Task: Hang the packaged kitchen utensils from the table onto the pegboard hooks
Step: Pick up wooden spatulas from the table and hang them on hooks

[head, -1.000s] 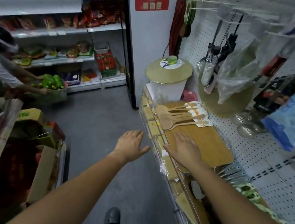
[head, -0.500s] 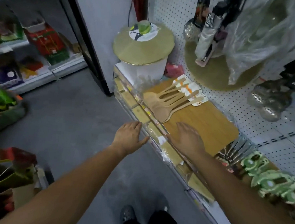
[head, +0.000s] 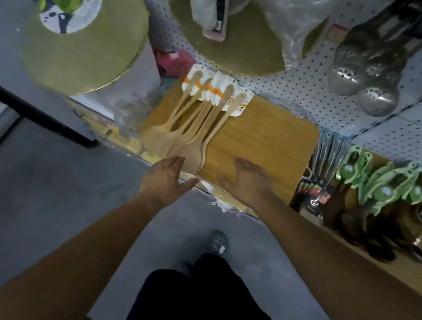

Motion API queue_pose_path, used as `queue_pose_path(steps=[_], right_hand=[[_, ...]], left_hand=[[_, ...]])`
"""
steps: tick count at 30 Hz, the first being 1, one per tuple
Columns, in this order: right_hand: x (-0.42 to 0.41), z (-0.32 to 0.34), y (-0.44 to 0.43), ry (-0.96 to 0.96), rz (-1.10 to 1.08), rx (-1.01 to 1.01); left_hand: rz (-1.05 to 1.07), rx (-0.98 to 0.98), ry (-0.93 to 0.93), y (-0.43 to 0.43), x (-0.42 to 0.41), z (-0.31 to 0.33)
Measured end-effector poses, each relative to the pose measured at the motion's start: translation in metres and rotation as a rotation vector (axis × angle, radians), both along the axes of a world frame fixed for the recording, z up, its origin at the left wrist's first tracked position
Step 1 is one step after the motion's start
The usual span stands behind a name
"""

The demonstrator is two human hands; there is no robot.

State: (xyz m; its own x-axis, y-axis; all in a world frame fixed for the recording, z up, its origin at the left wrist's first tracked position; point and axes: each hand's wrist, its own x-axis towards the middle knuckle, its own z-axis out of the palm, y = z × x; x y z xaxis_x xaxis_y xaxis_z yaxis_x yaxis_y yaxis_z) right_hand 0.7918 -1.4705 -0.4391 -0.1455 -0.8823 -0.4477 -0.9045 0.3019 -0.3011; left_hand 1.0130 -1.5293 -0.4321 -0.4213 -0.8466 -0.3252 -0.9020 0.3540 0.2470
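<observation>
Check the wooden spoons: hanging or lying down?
Lying down: the spoons rest fanned out on the board, below the pegboard.

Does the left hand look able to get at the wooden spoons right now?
Probably yes: the left hand is open right by the bowls of the wooden spoons, and nothing lies between them.

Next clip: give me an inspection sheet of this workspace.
Surface: wooden board lying flat below the pegboard.
Job's things: packaged wooden spoons fanned on the board, card tags toward the pegboard.
Clutter: green carded packs right of the board; metal skimmers hanging above.
Grippers: left hand beside the spoon bowls, right hand over the board; both with fingers extended, holding nothing.
Cables: nothing seen.
Surroundings: grey floor, person's shoe below.
</observation>
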Motion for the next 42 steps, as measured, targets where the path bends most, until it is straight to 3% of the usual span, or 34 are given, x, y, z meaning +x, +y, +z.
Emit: queue_pose_path(steps=[13, 17, 23, 29, 33, 38, 42], right_hand=[[0.018, -0.052, -0.085, -0.058, -0.256, 0.068], [0.031, -0.083, -0.124, -0.21, -0.434, 0.071], [0.048, -0.125, -0.175, -0.439, -0.756, 0.012], [0.048, -0.153, -0.209, -0.54, -1.004, -0.059], [0.04, -0.147, -0.202, -0.816, -1.216, -0.032], [0.028, -0.121, -0.153, -1.099, -1.146, 0.127], [0.015, -0.112, -0.124, -1.128, -1.135, 0.119]], left_hand=[[-0.088, 0.133, 0.085, -0.132, -0.005, -0.071], [-0.099, 0.086, 0.091, -0.16, -0.006, -0.088], [-0.111, 0.083, 0.244, -0.183, -0.004, -0.119], [-0.101, 0.083, 0.315, -0.191, -0.014, -0.139], [-0.111, 0.088, 0.374, -0.194, -0.018, -0.14], [-0.007, 0.112, 0.453, -0.198, -0.045, -0.131], [0.078, 0.182, 0.388, -0.202, -0.074, -0.135]])
